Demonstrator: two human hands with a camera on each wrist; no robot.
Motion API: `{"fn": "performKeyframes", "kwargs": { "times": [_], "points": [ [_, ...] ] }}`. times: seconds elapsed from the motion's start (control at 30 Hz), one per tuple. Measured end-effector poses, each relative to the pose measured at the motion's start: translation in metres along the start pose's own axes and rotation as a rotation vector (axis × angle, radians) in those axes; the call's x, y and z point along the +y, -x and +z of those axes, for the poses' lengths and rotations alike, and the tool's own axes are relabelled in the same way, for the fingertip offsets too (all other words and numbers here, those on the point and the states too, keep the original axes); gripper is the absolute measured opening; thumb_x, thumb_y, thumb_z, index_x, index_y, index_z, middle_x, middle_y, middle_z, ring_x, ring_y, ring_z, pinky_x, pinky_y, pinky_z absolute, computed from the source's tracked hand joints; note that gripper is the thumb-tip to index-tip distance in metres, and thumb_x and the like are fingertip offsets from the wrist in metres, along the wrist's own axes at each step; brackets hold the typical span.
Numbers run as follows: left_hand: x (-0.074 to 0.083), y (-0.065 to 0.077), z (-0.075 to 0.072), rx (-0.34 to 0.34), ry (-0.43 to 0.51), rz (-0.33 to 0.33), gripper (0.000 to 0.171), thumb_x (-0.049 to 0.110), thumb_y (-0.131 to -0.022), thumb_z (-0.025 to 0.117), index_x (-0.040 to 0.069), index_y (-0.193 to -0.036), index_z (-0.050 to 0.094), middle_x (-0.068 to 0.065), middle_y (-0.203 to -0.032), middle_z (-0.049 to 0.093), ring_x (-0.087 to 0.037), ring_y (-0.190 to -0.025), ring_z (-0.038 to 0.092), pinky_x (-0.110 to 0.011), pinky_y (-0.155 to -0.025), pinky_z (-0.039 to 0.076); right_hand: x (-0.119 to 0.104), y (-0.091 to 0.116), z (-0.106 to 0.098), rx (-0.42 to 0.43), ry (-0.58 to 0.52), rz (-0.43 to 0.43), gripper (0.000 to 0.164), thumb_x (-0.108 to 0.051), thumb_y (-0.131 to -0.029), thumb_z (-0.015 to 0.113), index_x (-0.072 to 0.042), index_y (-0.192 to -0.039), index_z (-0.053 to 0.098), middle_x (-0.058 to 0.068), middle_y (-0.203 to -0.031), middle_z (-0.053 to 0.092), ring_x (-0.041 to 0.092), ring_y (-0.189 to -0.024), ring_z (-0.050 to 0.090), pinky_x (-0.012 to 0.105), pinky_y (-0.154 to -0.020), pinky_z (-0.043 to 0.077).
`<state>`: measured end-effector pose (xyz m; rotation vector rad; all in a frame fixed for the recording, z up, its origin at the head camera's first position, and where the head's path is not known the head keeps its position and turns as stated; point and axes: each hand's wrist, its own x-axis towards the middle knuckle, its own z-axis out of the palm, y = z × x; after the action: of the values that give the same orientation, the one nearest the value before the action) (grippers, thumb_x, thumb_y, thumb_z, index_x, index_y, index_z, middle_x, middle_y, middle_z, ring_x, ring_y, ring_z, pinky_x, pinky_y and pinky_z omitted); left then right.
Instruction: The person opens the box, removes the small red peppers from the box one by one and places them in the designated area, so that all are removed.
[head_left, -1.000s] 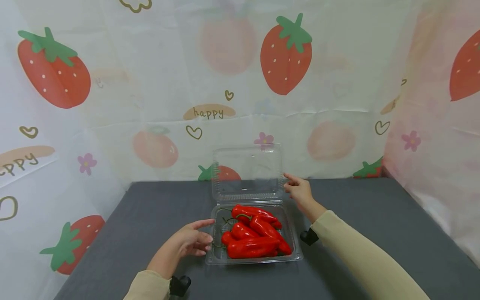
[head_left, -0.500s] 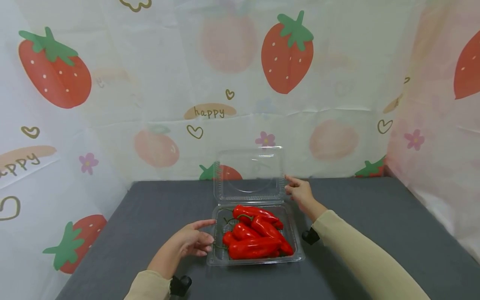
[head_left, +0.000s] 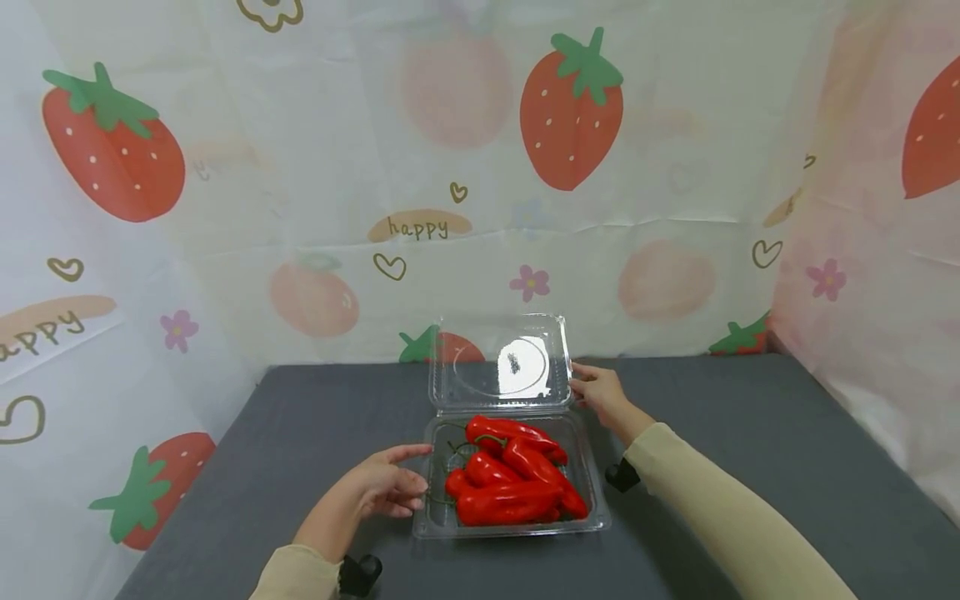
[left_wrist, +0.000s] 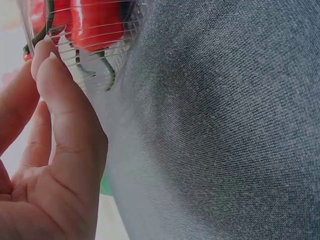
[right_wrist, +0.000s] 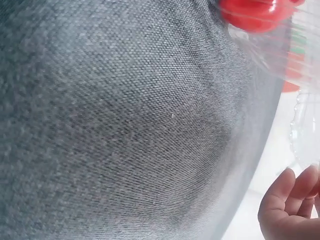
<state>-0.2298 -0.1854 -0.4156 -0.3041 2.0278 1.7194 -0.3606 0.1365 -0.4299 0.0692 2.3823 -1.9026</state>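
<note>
L hand loosely open, touching tray w/ red peppers; R hand pinching lid edge.

long, plain beige sleeves, rounded black device at each wrist

From my end I see a dark grey woven tabletop spreading under the grip and out to both sides, its texture plain in the wrist views. Straight beyond the grip I have a pale back curtain, creased across, printed with a large red strawberry, a "happy" patch and a pink flower. Left of the grip I get a whiter side panel; right of it, a pinkish panel. Shadows below the grip look soft to me.
</note>
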Motion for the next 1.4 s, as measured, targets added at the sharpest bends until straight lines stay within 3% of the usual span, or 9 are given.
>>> {"fn": "performKeyframes", "kwargs": {
  "times": [0.33, 0.7, 1.2, 1.4],
  "points": [
    [-0.001, -0.001, 0.001, 0.007, 0.001, -0.004, 0.060, -0.006, -0.089, 0.061, 0.004, -0.145, 0.042, -0.007, -0.077, 0.062, -0.012, -0.052, 0.061, -0.026, -0.051, 0.052, 0.006, -0.003, 0.000, -0.025, 0.021, 0.044, 0.046, -0.003, -0.099, 0.052, 0.000, -0.144, 0.043, 0.003, -0.075, 0.056, 0.013, -0.067, 0.051, 0.028, -0.063, 0.046],
    [-0.001, -0.001, 0.000, 0.008, 0.004, -0.002, 0.060, -0.006, -0.089, 0.062, 0.004, -0.145, 0.041, -0.008, -0.078, 0.060, -0.012, -0.052, 0.060, -0.025, -0.050, 0.052, 0.008, -0.005, -0.002, -0.051, 0.040, 0.069, 0.045, -0.004, -0.101, 0.049, 0.000, -0.145, 0.042, 0.003, -0.080, 0.059, 0.014, -0.068, 0.048, 0.032, -0.069, 0.045],
    [0.000, -0.003, 0.000, 0.006, 0.000, -0.008, 0.059, -0.006, -0.089, 0.061, 0.004, -0.145, 0.042, -0.009, -0.079, 0.061, -0.012, -0.052, 0.060, -0.024, -0.050, 0.052, 0.012, -0.008, -0.001, -0.056, 0.050, 0.078, 0.040, -0.005, -0.100, 0.051, 0.008, -0.138, 0.048, 0.003, -0.083, 0.061, 0.013, -0.068, 0.050, 0.032, -0.070, 0.046],
    [0.000, -0.004, 0.000, 0.008, -0.012, -0.020, 0.058, -0.005, -0.090, 0.061, 0.005, -0.144, 0.043, -0.010, -0.081, 0.061, -0.013, -0.053, 0.060, -0.025, -0.050, 0.051, 0.014, -0.008, -0.001, -0.069, 0.064, 0.094, 0.038, -0.004, -0.099, 0.051, 0.013, -0.134, 0.049, 0.009, -0.089, 0.065, 0.010, -0.069, 0.053, 0.029, -0.067, 0.047]
  ]
}}
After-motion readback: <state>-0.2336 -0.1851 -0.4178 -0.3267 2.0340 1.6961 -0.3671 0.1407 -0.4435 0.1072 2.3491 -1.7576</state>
